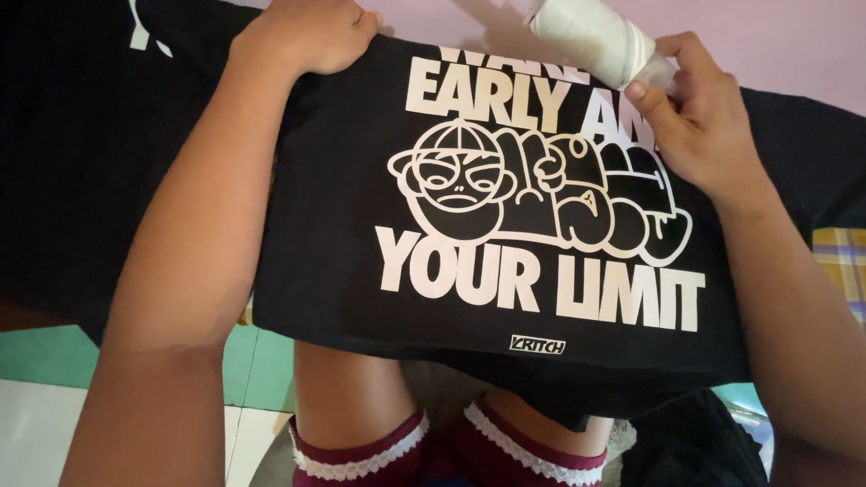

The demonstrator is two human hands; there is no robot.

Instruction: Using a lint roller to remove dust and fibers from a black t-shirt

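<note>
Two hands at work: left hand (307, 36) clenched on the black printed T-shirt's (343, 252) top edge, garment spread over the lap; right hand (699, 113) gripping a white roll (595, 36). Risk: the roll could crease or snag the print. Roll's kind unclear; shirt's upper lettering hidden.

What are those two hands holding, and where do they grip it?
The left hand presses on the top edge of the black shirt. The right hand pinches one end of a white roll between thumb and fingers.
</note>
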